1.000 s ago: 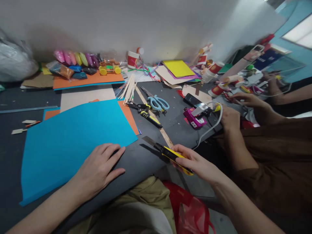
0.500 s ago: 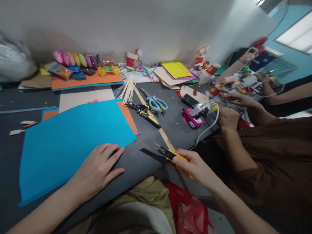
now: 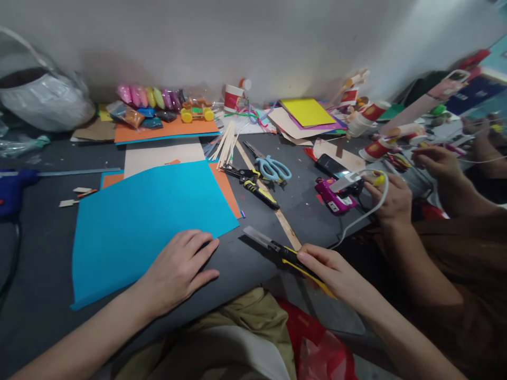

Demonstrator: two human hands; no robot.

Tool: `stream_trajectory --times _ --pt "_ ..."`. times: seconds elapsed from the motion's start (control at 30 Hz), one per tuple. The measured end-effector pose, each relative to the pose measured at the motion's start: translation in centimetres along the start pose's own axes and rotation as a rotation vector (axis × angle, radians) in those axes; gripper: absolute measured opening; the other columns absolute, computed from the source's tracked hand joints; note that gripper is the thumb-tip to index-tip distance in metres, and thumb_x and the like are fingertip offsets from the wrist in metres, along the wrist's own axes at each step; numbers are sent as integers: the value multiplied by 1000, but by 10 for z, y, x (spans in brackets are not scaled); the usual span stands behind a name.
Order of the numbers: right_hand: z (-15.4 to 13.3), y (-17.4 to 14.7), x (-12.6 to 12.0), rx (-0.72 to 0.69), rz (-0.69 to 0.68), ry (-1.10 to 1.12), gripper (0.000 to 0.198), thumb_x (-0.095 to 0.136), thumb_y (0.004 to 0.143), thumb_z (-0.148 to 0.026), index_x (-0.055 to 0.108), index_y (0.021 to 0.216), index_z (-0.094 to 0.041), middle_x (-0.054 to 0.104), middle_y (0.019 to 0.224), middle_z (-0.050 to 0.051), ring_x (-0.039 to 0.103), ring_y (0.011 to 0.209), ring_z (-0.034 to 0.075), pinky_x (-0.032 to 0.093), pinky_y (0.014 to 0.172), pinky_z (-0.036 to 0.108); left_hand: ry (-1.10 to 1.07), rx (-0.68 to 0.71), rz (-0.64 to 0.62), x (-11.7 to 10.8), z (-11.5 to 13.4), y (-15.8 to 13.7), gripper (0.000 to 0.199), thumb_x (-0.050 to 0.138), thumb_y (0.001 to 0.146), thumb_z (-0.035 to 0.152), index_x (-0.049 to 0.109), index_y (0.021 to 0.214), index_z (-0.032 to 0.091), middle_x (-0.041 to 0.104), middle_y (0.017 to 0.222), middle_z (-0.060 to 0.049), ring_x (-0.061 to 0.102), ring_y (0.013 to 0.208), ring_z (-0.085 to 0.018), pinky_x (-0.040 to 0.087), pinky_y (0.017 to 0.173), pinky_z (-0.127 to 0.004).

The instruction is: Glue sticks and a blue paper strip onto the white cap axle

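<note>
My left hand (image 3: 184, 269) lies with its fingers spread on the lower right part of a blue foam sheet (image 3: 130, 216), the thumb reaching past its edge onto the dark table. In my right hand (image 3: 327, 269) is a yellow and black utility knife (image 3: 291, 253). Its long blade is out and points left, just over the table near the sheet's right corner. Under the blue sheet, an orange sheet (image 3: 227, 187) and a pale board (image 3: 162, 150) stick out. A wooden strip (image 3: 287, 227) runs away from beside the knife.
Behind the knife lie black and yellow pliers (image 3: 259, 192), blue-handled scissors (image 3: 273, 168) and thin wooden sticks (image 3: 225, 142). A blue glue gun (image 3: 11, 192) is at the left. To the right, a co-worker's hands (image 3: 390, 198) work near a purple device (image 3: 335, 198) and a phone (image 3: 332, 164).
The view has swung left, bringing the glue gun into sight. The knife has turned slightly, showing more of its handle. My left hand stays on the blue sheet.
</note>
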State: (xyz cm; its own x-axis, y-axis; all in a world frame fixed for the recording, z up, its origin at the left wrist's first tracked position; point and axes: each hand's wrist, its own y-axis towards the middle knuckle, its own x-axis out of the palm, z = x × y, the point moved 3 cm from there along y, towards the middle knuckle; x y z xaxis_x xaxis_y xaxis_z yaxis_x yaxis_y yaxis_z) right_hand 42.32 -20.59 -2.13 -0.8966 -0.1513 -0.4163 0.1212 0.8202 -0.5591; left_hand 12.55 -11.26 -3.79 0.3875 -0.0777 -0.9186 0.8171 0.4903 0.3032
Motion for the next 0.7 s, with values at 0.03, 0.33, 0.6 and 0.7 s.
stream_trajectory --times 0.03,0.33,0.6,0.7 --pt "-1 1 -1 -20 25 -24 55 50 83 -73 51 71 -20 45 54 -5 40 46 9 30 42 21 -9 -1 6 -1 0 0 38 52 96 35 58 124 10 63 119 -16 55 109 -30 50 91 -47" --pt "-26 19 -5 -204 233 -294 43 45 93 -60 59 81 -21 48 59 -2 45 54 14 34 50 25 -53 -33 8 -2 -2 -1 37 52 96 32 57 123 7 60 120 -18 54 111 -31 51 92 -48" --pt "-31 29 -6 -276 193 -395 40 45 94 -55 58 80 -21 53 66 -1 46 57 13 36 52 24 -90 -86 -8 0 -4 -2 39 51 97 34 56 126 8 57 126 -19 52 116 -31 50 96 -49" --pt "-32 28 -4 -285 174 -405 40 46 94 -55 59 79 -21 54 64 -1 45 55 13 34 51 25 -89 -87 -3 0 -5 -2 39 50 97 35 56 126 9 58 126 -18 53 116 -31 51 96 -49"
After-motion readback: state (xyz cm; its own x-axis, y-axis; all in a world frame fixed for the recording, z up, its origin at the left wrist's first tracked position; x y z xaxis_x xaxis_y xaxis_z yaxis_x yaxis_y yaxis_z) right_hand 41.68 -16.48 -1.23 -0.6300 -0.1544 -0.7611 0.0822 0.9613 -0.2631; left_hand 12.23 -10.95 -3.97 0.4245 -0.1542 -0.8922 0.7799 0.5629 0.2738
